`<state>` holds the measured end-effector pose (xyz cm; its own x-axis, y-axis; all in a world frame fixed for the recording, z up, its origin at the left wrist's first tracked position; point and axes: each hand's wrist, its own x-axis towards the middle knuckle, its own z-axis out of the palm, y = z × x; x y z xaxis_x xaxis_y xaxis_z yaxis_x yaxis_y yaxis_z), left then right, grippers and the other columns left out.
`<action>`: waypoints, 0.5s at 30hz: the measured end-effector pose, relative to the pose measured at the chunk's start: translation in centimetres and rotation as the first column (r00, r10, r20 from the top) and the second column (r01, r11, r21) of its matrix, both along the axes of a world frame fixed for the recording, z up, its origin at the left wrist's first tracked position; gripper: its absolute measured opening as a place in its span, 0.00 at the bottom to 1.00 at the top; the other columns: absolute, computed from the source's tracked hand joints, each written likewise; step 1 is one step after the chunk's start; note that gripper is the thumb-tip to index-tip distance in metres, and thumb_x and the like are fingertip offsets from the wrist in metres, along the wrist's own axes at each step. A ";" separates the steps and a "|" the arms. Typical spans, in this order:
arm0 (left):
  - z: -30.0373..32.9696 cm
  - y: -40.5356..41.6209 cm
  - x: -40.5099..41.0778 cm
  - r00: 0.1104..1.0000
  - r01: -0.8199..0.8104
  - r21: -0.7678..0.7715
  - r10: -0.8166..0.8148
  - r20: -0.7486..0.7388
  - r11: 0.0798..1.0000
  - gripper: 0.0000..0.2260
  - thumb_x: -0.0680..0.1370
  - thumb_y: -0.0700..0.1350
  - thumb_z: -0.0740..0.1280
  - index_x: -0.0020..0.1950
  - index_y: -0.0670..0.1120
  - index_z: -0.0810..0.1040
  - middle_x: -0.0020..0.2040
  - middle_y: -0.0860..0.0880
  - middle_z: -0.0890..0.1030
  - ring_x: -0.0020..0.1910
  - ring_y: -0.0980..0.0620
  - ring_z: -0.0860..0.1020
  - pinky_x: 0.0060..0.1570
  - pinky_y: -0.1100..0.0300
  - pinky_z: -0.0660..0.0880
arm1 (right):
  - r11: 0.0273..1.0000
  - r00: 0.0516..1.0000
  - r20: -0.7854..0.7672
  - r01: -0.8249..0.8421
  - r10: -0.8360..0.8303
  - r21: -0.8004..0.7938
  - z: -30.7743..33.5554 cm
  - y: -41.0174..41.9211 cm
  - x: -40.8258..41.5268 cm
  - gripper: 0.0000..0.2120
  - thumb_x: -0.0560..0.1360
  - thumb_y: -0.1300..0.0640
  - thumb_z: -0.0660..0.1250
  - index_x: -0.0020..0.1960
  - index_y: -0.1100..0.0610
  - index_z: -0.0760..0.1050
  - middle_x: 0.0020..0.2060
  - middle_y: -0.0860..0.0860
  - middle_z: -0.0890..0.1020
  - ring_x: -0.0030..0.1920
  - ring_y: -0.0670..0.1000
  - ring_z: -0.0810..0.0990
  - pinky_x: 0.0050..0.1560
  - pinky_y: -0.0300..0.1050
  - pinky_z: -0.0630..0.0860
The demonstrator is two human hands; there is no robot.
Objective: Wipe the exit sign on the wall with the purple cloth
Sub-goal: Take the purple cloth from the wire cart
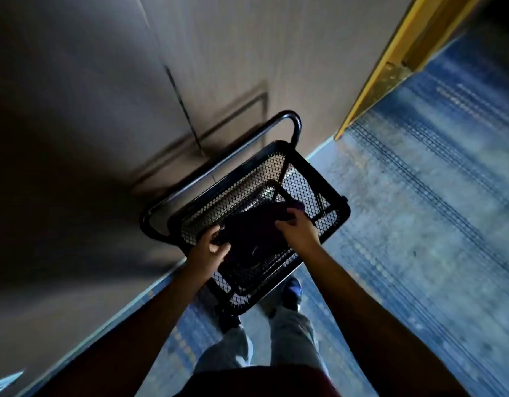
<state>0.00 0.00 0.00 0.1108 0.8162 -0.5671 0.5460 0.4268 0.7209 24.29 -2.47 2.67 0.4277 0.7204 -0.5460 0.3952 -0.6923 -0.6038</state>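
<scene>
Hands grip a purple cloth (247, 230) over the black mesh cart (342, 209): left hand (211, 249) pinches its near-left edge, right hand (297, 227) closes on its far corner, apparently; the dim view blurs details.

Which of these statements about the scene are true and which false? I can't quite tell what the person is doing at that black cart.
1. Both hands are on the purple cloth. True: the left hand grips its near-left edge and the right hand its far-right edge.
2. The cloth lies on the carpet. False: it is over the top basket of the black mesh cart.
3. The cart stands beside the wall. True.
4. The floor is bare wood. False: it is blue patterned carpet.
5. The exit sign is being wiped now. False: no exit sign is in view.
</scene>
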 end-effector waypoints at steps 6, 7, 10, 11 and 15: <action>-1.1 0.9 2.2 0.998 0.015 -0.144 -0.007 0.059 0.989 0.31 0.81 0.48 0.74 0.81 0.53 0.66 0.59 0.42 0.84 0.56 0.43 0.85 0.58 0.48 0.81 | 0.997 0.983 -0.171 0.063 -0.071 -0.051 -1.3 -0.6 -2.5 0.29 0.76 0.47 0.72 0.75 0.45 0.68 0.57 0.48 0.83 0.52 0.50 0.81 0.52 0.47 0.78; -1.3 0.9 2.6 1.000 -0.005 -0.106 0.007 0.018 0.994 0.30 0.80 0.49 0.74 0.81 0.52 0.67 0.55 0.44 0.84 0.58 0.42 0.84 0.60 0.48 0.80 | 0.997 0.988 -0.131 0.070 -0.075 -0.045 -1.6 -0.5 -2.7 0.29 0.76 0.47 0.72 0.75 0.45 0.68 0.58 0.49 0.83 0.51 0.48 0.80 0.50 0.43 0.74; -1.7 1.1 3.1 0.983 -0.072 0.083 0.085 -0.160 0.994 0.29 0.79 0.51 0.76 0.78 0.46 0.72 0.66 0.38 0.79 0.66 0.38 0.78 0.65 0.46 0.77 | 0.981 0.981 0.029 0.192 -0.193 0.035 -2.1 -0.5 -3.0 0.30 0.75 0.50 0.71 0.75 0.46 0.68 0.66 0.53 0.78 0.59 0.54 0.77 0.54 0.46 0.72; -1.8 1.3 3.1 0.981 -0.068 0.104 0.086 -0.175 0.992 0.30 0.79 0.52 0.76 0.78 0.45 0.72 0.70 0.37 0.76 0.69 0.37 0.76 0.68 0.45 0.76 | 0.974 0.972 0.070 0.220 -0.223 0.046 -2.2 -0.5 -2.9 0.31 0.75 0.50 0.71 0.76 0.47 0.67 0.68 0.54 0.75 0.64 0.57 0.75 0.56 0.50 0.71; -2.5 2.3 3.4 0.994 -0.090 -0.003 0.090 -0.067 0.996 0.34 0.79 0.52 0.76 0.81 0.46 0.68 0.78 0.41 0.72 0.75 0.40 0.73 0.74 0.42 0.72 | 0.985 0.981 0.108 0.166 -0.160 -0.051 -2.7 0.4 -2.6 0.36 0.75 0.46 0.70 0.79 0.45 0.61 0.72 0.55 0.71 0.69 0.60 0.72 0.61 0.54 0.72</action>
